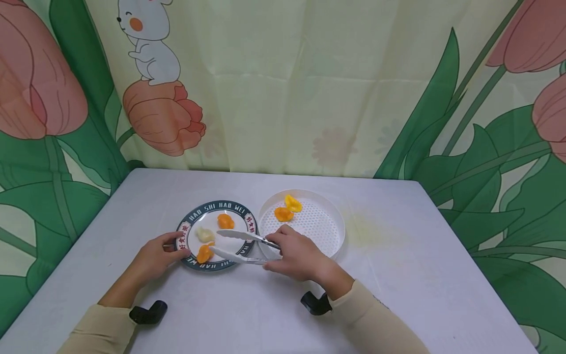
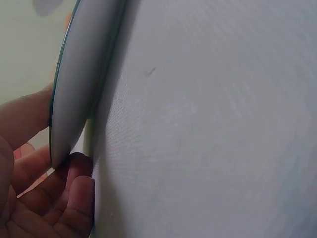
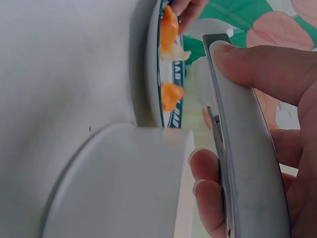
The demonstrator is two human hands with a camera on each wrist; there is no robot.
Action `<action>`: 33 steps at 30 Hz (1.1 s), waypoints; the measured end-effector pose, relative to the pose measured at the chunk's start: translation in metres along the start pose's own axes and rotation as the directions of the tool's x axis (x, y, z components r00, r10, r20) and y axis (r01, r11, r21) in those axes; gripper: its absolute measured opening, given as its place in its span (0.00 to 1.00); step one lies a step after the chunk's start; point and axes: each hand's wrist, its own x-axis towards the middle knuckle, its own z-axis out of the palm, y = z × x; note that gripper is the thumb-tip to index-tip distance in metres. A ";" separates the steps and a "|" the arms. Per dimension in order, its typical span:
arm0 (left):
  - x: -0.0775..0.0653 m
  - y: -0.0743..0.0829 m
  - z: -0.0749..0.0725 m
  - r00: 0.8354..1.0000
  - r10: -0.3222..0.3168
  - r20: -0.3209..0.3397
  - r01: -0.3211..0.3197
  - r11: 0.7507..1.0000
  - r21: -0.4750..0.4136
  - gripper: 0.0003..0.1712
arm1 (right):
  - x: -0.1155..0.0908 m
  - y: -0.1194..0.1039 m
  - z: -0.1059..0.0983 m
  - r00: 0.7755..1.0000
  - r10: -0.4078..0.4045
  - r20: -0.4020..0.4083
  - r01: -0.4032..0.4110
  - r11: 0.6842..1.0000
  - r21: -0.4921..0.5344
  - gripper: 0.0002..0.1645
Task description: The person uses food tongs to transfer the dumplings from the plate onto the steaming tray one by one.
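My left hand (image 1: 155, 256) grips the left rim of a round plate (image 1: 242, 210) with a dark green lettered border, thumb and fingers on either side of the edge. Two orange wrinkled pieces (image 1: 225, 221) and a pale yellowish piece (image 1: 205, 234) lie on this plate. Metal tongs (image 1: 242, 259) are held in my right hand (image 1: 300, 255), pointing left over the plate. Their arms stand apart, the tips near the pale piece and the lower orange piece (image 1: 205, 252); nothing is visibly clamped. In the right wrist view, thumb and fingers wrap the tongs' handle (image 3: 252, 158).
Right of the plate stands a round white tray (image 1: 341, 231) with a perforated bottom and raised wall. It holds an orange piece (image 1: 283, 214) and a yellow piece (image 1: 293, 203). A white cloth covers the table (image 1: 398, 275); a flowered curtain (image 1: 274, 98) hangs behind.
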 end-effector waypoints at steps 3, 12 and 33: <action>0.000 0.000 0.000 1.000 -0.002 -0.002 0.002 1.000 -0.002 0.46 | 0.002 -0.005 0.004 1.000 0.007 0.020 -0.007 1.000 0.006 0.37; 0.000 0.000 0.000 1.000 -0.001 0.000 0.001 1.000 -0.004 0.46 | 0.007 -0.019 0.009 0.997 0.045 0.057 -0.042 0.998 -0.047 0.42; -0.002 0.000 -0.001 1.000 0.012 0.007 -0.012 1.000 -0.003 0.45 | 0.013 -0.028 0.012 0.995 0.050 0.092 -0.039 0.993 -0.115 0.39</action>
